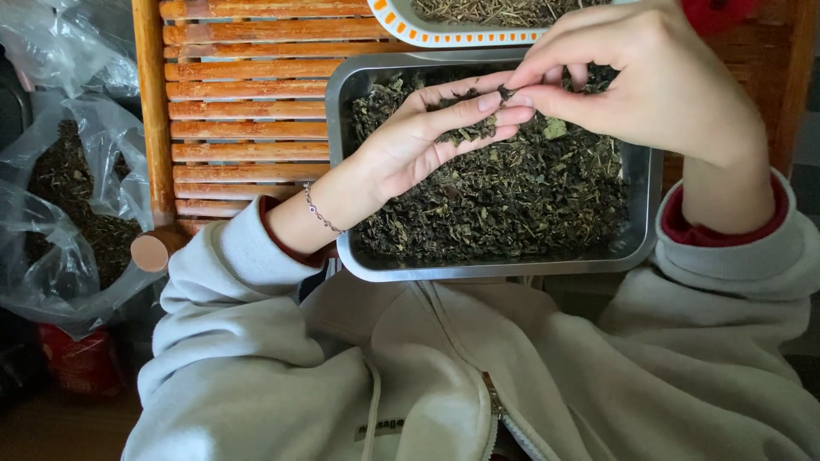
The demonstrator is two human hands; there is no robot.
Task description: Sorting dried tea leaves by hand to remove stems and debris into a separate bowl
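A rectangular metal tray (342,102) full of dark dried leaves (521,192) sits on a slatted wooden table right in front of me. My left hand (418,137) lies palm up over the tray, cupping a small heap of the leaves. My right hand (649,72) hovers above it, thumb and forefinger pinched on a small dark bit of leaf at my left fingertips. A thin bracelet circles my left wrist. Both arms wear grey hoodie sleeves with red cuffs.
The slatted wooden table (248,102) extends left of the tray. A white dish with an orange-dotted rim (427,32), holding dried stalks, stands behind the tray. Clear plastic bags of dark dried leaves (68,205) sit at the left, above a red object (81,363).
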